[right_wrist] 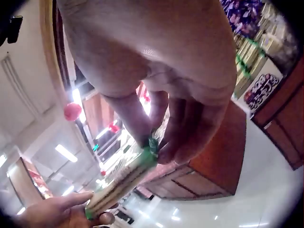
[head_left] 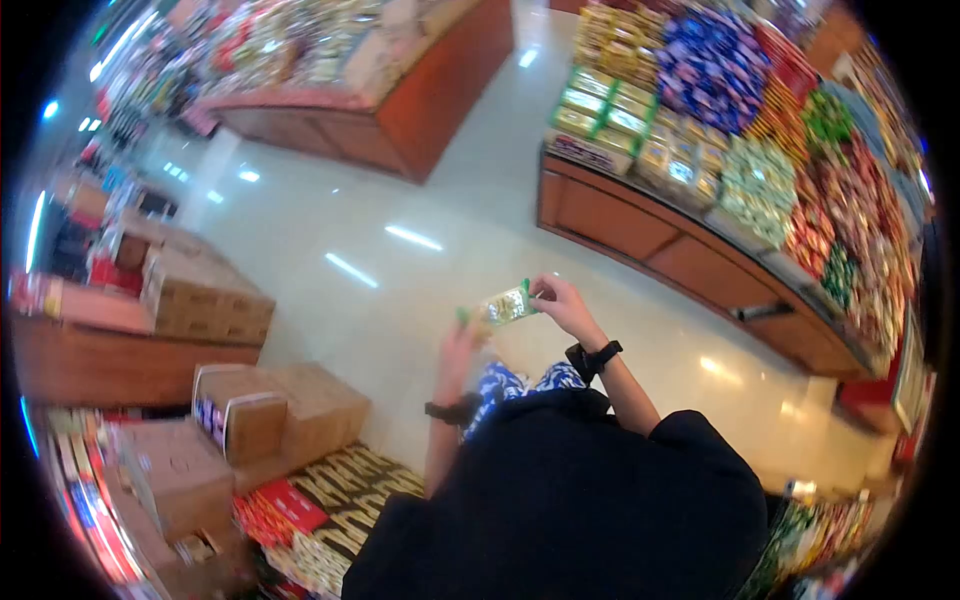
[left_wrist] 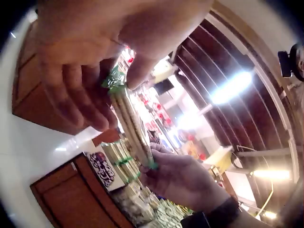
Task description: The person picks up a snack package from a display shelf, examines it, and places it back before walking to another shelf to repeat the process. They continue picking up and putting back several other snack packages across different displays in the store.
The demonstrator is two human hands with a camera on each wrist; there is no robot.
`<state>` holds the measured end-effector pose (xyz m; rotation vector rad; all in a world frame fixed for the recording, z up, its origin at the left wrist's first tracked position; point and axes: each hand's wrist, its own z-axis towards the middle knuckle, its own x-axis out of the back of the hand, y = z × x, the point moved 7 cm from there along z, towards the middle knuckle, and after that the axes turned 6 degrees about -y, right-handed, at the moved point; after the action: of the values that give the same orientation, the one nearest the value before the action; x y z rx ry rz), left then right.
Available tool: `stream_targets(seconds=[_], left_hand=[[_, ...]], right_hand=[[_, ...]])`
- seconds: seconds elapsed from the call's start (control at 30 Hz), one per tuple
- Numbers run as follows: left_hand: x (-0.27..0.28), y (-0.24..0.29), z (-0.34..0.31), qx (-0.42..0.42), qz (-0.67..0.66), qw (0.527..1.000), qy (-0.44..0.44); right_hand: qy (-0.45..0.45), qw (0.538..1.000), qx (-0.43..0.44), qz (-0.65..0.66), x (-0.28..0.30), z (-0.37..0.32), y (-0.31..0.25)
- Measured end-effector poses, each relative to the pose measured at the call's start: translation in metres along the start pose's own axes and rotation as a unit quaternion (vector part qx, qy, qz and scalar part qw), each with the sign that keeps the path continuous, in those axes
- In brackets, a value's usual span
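Observation:
A flat snack packet with green ends and a shiny clear-and-gold face (head_left: 507,305) is held up between both hands, in front of the body. My left hand (head_left: 460,345) pinches one green end between thumb and fingers. At the opposite green end, the thumb and fingertips of my right hand (head_left: 562,305) grip the wrapper. From the left wrist, the packet (left_wrist: 129,121) appears edge-on, showing pale layers inside. The right wrist view shows the same packet (right_wrist: 121,185) slanting from the right fingertips down to the left hand (right_wrist: 57,211).
A wooden display counter (head_left: 640,215) heaped with wrapped snacks stands at the right. Another goods-laden counter (head_left: 400,120) is ahead to the left. Cardboard boxes (head_left: 255,415) are stacked at the lower left. Glossy pale tile floor (head_left: 400,270) runs between the counters.

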<state>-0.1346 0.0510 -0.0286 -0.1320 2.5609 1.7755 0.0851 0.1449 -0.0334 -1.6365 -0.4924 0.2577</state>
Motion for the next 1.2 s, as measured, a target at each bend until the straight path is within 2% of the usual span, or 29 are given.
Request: stream_targets(seconds=[0.1,0.27,0.37,0.47,0.57,0.7,0.8,0.87,1.0,1.2], left_hand=[[-0.039,0.009,0.041,-0.006,0.008,0.997,-0.083],[-0.080,-0.019,0.127,-0.010,0.096,0.980,-0.175],[-0.121,0.008,0.164,-0.014,0.097,0.971,-0.216],[-0.150,0.037,0.207,-0.032,0.216,0.949,-0.228],[-0.172,0.070,0.251,-0.099,0.222,0.946,-0.215],[-0.183,0.081,0.300,-0.123,0.214,0.954,-0.169],[-0.197,0.073,0.333,-0.115,0.216,0.951,-0.191],[-0.203,0.094,0.340,-0.129,0.229,0.944,-0.197],[-0.209,0.103,0.364,-0.114,0.226,0.946,-0.203],[-0.232,0.093,0.421,-0.118,0.228,0.948,-0.187]], right_hand=[[0.098,0.994,-0.009,0.050,0.046,-0.020,0.015],[0.193,0.980,-0.042,0.019,0.106,-0.033,0.036],[0.255,0.964,-0.070,0.023,0.139,-0.024,0.050],[0.299,0.945,-0.111,-0.069,0.180,-0.016,0.063],[0.300,0.939,-0.109,-0.127,0.222,0.020,0.056],[0.292,0.944,-0.137,-0.066,0.244,0.047,0.058],[0.320,0.937,-0.133,-0.048,0.260,0.063,0.064],[0.345,0.925,-0.141,-0.066,0.268,0.070,0.088],[0.334,0.928,-0.152,-0.063,0.280,0.095,0.098],[0.334,0.909,-0.191,-0.162,0.315,0.138,0.120]])
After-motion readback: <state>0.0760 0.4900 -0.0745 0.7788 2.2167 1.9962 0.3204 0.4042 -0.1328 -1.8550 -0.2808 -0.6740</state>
